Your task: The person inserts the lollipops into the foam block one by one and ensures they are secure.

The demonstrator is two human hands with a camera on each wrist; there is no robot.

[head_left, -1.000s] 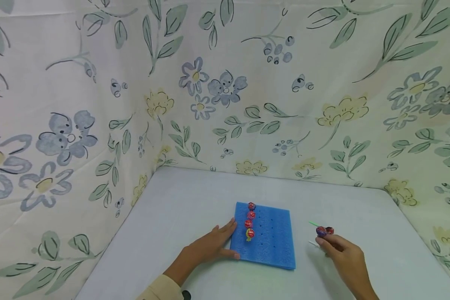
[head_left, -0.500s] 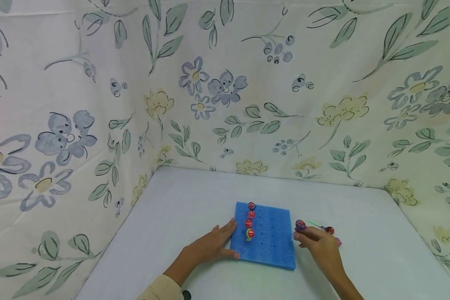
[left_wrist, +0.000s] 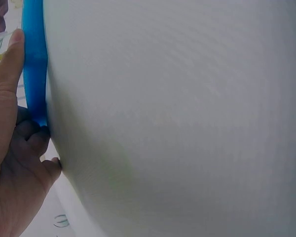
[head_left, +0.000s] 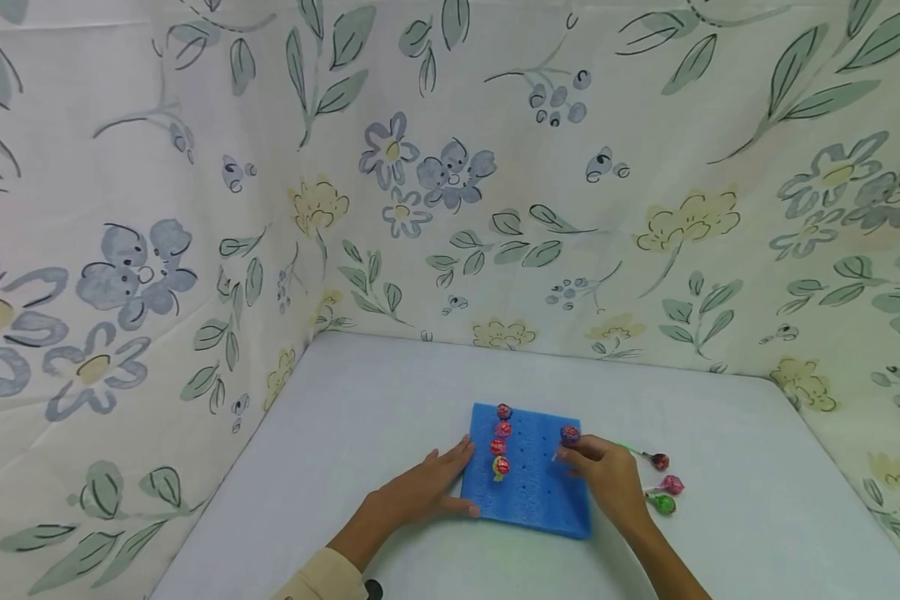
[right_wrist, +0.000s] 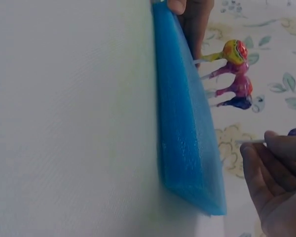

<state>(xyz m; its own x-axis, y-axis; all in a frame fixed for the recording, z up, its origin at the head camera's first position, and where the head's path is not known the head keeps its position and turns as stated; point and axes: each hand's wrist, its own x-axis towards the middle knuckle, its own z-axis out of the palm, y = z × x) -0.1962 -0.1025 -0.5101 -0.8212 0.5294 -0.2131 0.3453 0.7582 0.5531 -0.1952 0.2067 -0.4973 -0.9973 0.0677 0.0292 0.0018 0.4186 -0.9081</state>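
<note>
A blue foam block [head_left: 540, 510] with rows of small holes lies on the white table. Along its left side several wrapped lollipops [head_left: 498, 447] stand in a line, sticks in the foam; the nearest is a yellow-and-red lollipop [right_wrist: 234, 52]. My left hand [head_left: 427, 490] rests at the block's left edge, thumb at the near corner and fingers spread along the side. My right hand [head_left: 607, 479] pinches the white stick of a dark purple lollipop [head_left: 570, 434] between thumb and fingers, over the block's right part. In the right wrist view, the stick's tip points at the foam, apart from it.
Right of the block lie a dark red lollipop [head_left: 660, 461], a pink lollipop [head_left: 672, 484] and a green lollipop [head_left: 664, 504], partly behind the right hand. A floral cloth [head_left: 450, 275] hangs along the table's back and sides.
My right hand has carried the purple lollipop leftward from the loose ones to over the block's right side, uncovering the pink and green lollipops. The left hand has stayed put.
</note>
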